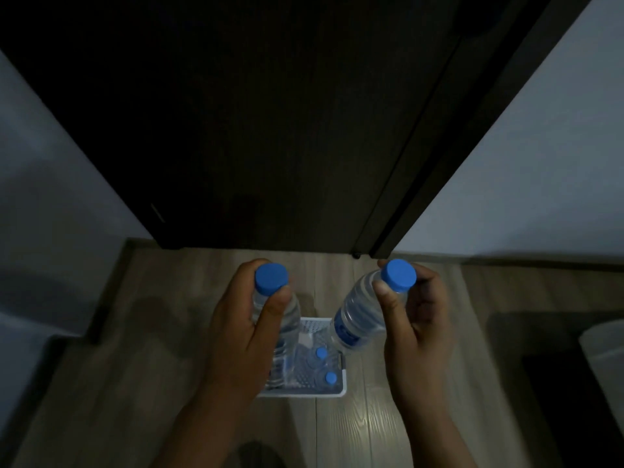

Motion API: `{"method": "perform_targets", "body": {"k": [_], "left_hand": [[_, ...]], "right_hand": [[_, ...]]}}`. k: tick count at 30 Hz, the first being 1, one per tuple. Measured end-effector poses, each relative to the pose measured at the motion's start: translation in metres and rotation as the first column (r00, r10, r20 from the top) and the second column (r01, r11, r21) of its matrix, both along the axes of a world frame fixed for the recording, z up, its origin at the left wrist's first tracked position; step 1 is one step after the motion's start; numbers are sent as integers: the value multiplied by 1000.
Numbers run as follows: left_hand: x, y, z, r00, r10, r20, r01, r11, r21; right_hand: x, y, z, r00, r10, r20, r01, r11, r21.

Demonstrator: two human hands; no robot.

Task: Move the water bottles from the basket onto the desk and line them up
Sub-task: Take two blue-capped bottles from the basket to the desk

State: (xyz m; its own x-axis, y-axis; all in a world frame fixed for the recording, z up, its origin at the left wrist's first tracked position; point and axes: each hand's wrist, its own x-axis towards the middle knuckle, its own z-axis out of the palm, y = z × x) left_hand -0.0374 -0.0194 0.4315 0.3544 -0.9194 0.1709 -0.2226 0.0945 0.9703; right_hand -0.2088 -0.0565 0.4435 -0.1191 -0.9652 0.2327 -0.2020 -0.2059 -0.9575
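My left hand (243,329) grips the neck of a clear water bottle (290,319) with a blue cap, held upright above the basket. My right hand (415,319) pinches a second blue-capped bottle (358,319) near its cap; this one tilts, its base pointing down and left toward the basket. On the wooden floor below sits a white perforated basket (334,391). Two more bottles remain in the basket, one blue cap (321,353) behind the other (331,377). The desk is not in view.
A dark door (253,130) fills the wall ahead, with pale walls (523,184) on both sides. A dark piece of furniture and a pale round object (604,363) stand at the right edge. Wooden floor (364,430) surrounds the basket.
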Motion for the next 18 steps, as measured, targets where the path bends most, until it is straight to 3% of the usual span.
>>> {"method": "perform_targets", "body": {"k": [6,13,18], "left_hand": [[5,28,161,1000,26,-8,-26,999,-26],[9,53,339,994,23,109,-9,991,-131],[18,68,430,984,6,176,48,952,-303]], "right_hand": [[0,29,157,1000,-7,17,8,997,-80],[10,53,326,999,16,33,-8,972,-233],[21,67,423,996,19,90,19,915,-403]]}}
